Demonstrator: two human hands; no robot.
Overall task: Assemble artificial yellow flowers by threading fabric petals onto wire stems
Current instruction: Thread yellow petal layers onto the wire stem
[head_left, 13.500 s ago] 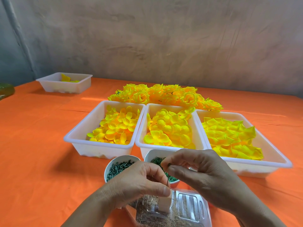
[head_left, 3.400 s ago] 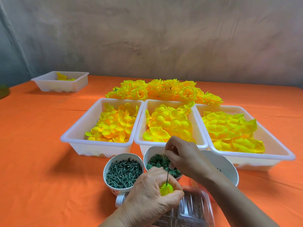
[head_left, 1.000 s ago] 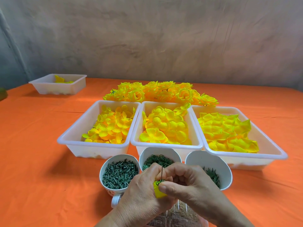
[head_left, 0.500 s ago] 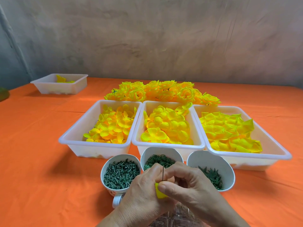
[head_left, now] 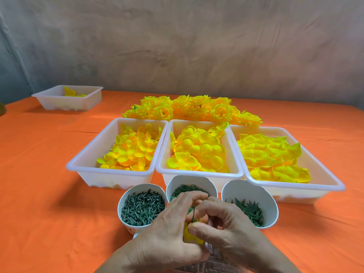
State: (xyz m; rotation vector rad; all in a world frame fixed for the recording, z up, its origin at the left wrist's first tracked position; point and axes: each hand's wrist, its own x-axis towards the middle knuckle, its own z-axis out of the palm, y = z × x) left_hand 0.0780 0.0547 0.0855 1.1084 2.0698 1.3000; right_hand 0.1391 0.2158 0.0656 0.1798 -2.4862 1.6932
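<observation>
My left hand (head_left: 165, 233) grips the yellow petal bud (head_left: 189, 234) low over the worktop (head_left: 49, 194), the wire stem (head_left: 194, 208) standing upright from it. My right hand (head_left: 226, 227) pinches the stem's foot, so I judge the next petal must slide down from above.

Three cups (head_left: 246, 191) stand before three trays (head_left: 199, 174); assembled flowers (head_left: 189, 109) lie behind them.

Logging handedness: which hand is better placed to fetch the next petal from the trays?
Right, probably: the left hand grips the yellow bud and wire stem; the right hand only pinches the stem.
</observation>
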